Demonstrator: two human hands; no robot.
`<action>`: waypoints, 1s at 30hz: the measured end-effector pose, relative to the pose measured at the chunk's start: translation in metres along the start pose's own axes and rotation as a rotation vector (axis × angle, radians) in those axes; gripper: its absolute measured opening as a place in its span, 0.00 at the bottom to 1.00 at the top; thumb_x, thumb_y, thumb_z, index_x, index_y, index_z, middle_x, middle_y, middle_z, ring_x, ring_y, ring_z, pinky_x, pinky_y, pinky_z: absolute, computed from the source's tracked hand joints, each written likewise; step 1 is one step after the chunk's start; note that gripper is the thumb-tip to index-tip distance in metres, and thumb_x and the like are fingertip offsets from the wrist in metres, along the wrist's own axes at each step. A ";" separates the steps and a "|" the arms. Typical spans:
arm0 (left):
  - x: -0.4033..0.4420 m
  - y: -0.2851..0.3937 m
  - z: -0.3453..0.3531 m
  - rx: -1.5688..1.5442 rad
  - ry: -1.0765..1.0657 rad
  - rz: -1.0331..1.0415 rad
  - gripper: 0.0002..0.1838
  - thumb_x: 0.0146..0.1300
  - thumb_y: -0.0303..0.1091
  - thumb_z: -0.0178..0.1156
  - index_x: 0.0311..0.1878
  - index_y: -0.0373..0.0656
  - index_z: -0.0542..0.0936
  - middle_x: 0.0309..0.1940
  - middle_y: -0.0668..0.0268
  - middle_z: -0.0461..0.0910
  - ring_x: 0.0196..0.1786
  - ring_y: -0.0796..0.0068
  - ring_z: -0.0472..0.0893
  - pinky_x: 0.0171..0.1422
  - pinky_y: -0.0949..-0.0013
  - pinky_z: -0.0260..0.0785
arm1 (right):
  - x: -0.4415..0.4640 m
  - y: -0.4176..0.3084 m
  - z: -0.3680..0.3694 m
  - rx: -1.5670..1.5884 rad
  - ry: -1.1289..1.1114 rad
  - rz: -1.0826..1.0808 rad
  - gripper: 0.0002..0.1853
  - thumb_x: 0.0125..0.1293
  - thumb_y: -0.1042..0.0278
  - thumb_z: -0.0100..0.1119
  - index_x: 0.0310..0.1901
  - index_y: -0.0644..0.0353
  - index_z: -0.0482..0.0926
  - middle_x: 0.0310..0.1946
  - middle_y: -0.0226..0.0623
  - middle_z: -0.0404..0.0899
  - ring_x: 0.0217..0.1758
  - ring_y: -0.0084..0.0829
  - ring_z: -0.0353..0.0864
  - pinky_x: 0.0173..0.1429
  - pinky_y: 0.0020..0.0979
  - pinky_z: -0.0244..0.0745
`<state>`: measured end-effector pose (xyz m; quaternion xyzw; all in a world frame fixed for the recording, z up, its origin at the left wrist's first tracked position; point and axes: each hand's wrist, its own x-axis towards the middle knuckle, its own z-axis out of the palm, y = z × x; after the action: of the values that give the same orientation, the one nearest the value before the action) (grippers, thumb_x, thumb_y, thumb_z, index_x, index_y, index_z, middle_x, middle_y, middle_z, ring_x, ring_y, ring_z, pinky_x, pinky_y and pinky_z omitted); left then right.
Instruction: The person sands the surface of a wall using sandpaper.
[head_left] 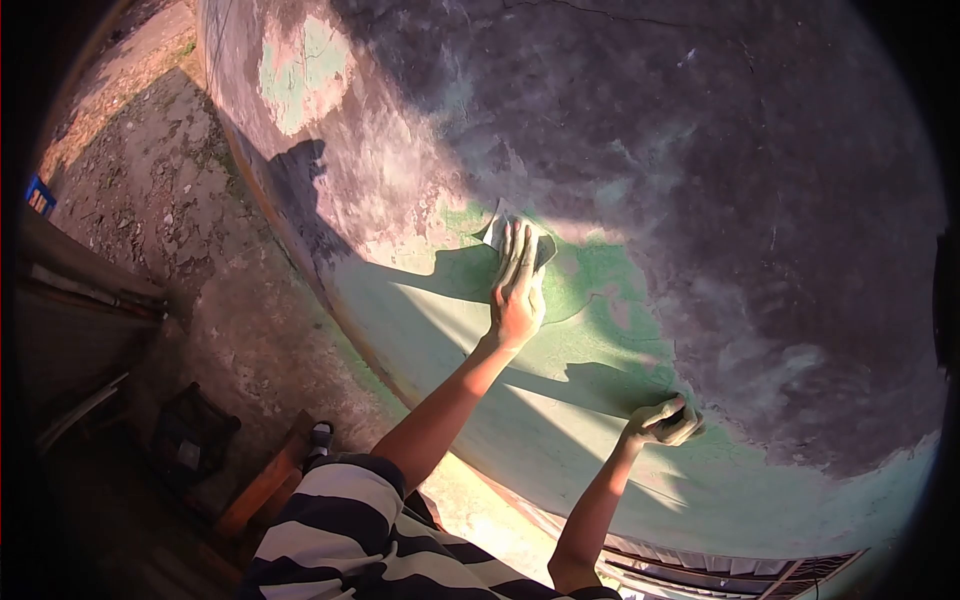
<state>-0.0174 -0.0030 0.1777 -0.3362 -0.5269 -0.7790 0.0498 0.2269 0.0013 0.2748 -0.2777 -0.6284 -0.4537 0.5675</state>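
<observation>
Sheet, pale on one face and dark on what shows at its far side, lies against the wall under the left hand. Those fingers are nearly straight and close together over it, probably to spread the pressure and keep it flat; whether the thumb pinches an edge, I cannot tell. The hand covers its middle, so its long axis is uncertain: it seems to run across the fingers, an end showing on either side, with one pale corner pointing toward the top of the view.

Lower and to the right, the right hand has its fingers curled around a dark item, too hidden to identify; the bent grip likely keeps it close to the surface. Around both hands spreads a green patch, bordered by darker purplish coating. Farther out are the striped shirt and rough ground.
</observation>
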 end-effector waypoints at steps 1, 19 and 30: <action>0.000 -0.016 -0.001 0.018 0.114 -0.138 0.28 0.68 0.20 0.47 0.72 0.29 0.61 0.73 0.41 0.59 0.77 0.44 0.56 0.79 0.56 0.52 | 0.001 -0.001 -0.003 -0.016 0.002 -0.003 0.12 0.66 0.67 0.57 0.27 0.62 0.71 0.21 0.37 0.69 0.26 0.39 0.62 0.37 0.40 0.59; 0.020 -0.078 -0.020 0.051 0.177 -0.408 0.25 0.75 0.30 0.43 0.74 0.35 0.62 0.75 0.46 0.56 0.77 0.47 0.57 0.77 0.58 0.53 | -0.002 0.001 -0.007 -0.018 -0.014 0.014 0.13 0.67 0.65 0.58 0.28 0.64 0.73 0.23 0.39 0.70 0.28 0.40 0.64 0.36 0.41 0.59; 0.014 -0.057 -0.016 0.119 0.180 -0.027 0.22 0.72 0.25 0.47 0.67 0.27 0.67 0.66 0.38 0.69 0.69 0.47 0.71 0.69 0.59 0.64 | 0.000 0.000 -0.002 -0.023 0.009 -0.015 0.15 0.69 0.63 0.58 0.27 0.63 0.72 0.20 0.36 0.66 0.27 0.38 0.62 0.37 0.39 0.58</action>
<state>-0.0604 0.0124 0.1381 -0.2543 -0.5699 -0.7741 0.1063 0.2280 0.0000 0.2743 -0.2775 -0.6226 -0.4663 0.5638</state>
